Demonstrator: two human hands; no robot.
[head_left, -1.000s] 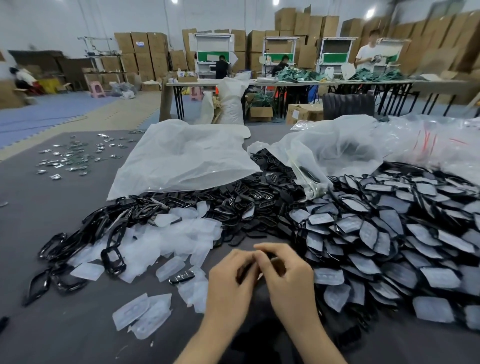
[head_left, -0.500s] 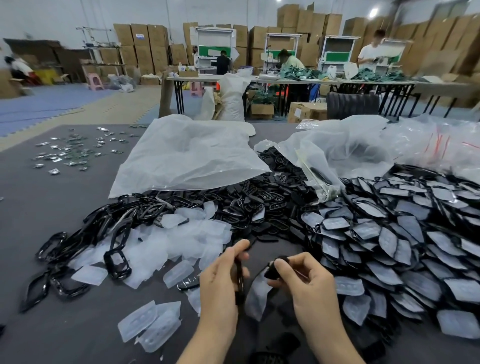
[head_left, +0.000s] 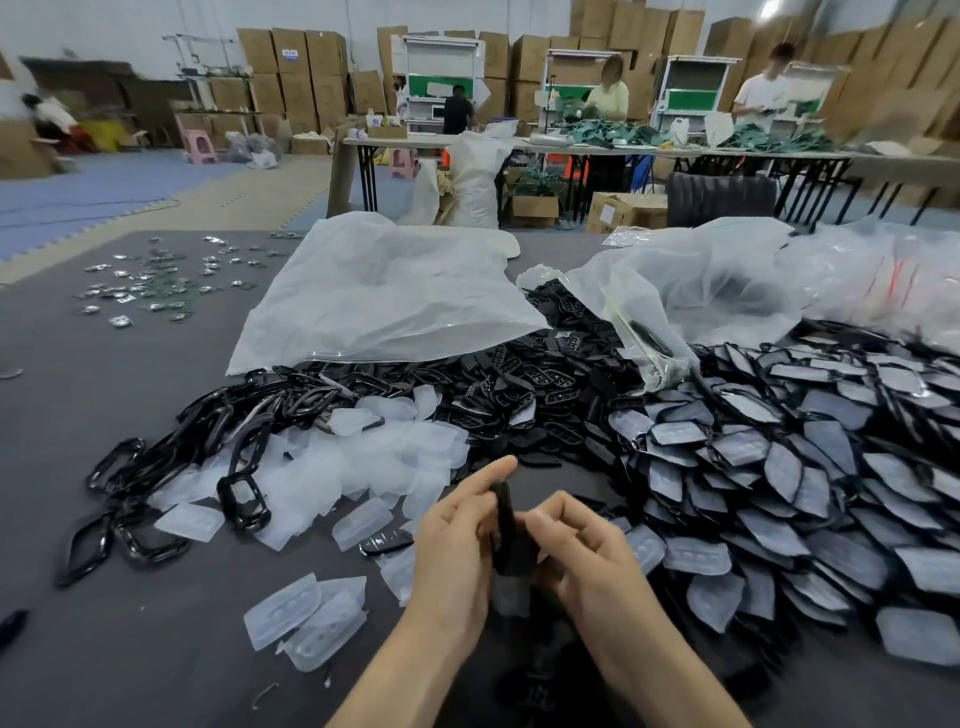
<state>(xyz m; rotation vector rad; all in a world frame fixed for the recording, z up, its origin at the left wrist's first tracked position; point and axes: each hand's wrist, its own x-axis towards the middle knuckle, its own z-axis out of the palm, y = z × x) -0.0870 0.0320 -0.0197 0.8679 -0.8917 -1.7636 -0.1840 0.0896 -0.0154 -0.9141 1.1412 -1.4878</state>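
One black shell (head_left: 505, 525) is gripped between the left hand (head_left: 457, 545) and right hand (head_left: 587, 556).

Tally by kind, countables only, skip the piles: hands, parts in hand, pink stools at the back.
Hands: 2 (left hand, right hand)
Held black part: 1
Far pink stools: 2
Total: 5

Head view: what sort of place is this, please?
Probably a factory or packing workshop: stacked cardboard boxes line the back wall, heaps of identical black parts cover the grey table, and workers stand at long tables. The left hand and right hand hold one black part.
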